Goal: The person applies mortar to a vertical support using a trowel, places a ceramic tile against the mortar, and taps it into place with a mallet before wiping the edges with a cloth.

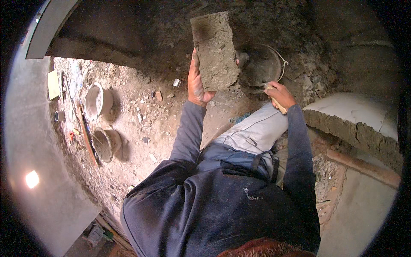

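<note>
Rubble-strewn dirt floor (141, 165) fills the middle and left of the frame; one smooth grey surface (28, 128) curves along the far left, with one bright light spot (31, 179) on it.

One person, two hands. Left hand (198, 82), upper centre: palm and thumb wrapped on the left edge and lower corner of one rough grey block (215, 53), gripping it; block is raised, long side near vertical. Right hand (280, 94), right of centre: fingers closed round one wooden-handled tool (281, 105), handle slanting down right. Tool's head too murky to make out.

Buckets: three. One dark bucket (260, 66) with a pale bail, just right of the block; one whitish bucket (98, 102) and one grey bucket (107, 145) at left, near each other. One small cup (59, 116), far left. One yellowish board piece (53, 85), upper left.

Right side: one pale-topped slab (355, 112) with a rough grey edge, one brownish bar (364, 168) below it.
</note>
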### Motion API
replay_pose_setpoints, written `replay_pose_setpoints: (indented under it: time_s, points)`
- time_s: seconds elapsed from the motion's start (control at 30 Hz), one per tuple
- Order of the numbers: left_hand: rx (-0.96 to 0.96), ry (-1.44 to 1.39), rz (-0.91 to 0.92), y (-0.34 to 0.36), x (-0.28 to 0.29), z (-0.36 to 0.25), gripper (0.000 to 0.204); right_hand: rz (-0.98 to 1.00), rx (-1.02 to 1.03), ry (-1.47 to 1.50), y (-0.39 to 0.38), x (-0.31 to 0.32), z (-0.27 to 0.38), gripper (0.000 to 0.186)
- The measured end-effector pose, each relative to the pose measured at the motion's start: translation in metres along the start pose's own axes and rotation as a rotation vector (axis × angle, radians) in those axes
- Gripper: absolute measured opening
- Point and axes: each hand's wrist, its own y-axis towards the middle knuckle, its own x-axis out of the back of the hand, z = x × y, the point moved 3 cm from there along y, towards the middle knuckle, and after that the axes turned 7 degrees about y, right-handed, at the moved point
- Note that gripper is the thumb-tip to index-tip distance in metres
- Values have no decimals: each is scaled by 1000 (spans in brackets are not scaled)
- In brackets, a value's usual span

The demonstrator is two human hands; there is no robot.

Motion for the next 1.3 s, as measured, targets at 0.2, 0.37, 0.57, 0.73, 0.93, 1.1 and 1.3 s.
replay_pose_setpoints:
  time_s: [0.2,0.37,0.57,0.73,0.93,1.1,1.3]
  points:
    - [-101,384,-186,2,-13,2,76,-54,45,-45,-29,18,-19,43]
    - [-48,306,-194,7,43,-1,66,-189,97,-157,-57,20,-14,44]
    - [-55,347,-238,-7,63,6,59,-254,169,-123,-76,18,6,46]
    - [-99,413,-340,-11,43,16,61,-301,145,-175,-83,31,11,49]
    - [55,366,-132,-11,3,28,70,-406,493,-225,-134,24,52,44]
    - [181,272,23,-17,-51,47,73,-625,897,-484,-153,5,90,39]
    - [191,358,-2,-26,-83,57,72,-815,1046,-529,-139,-9,84,43]
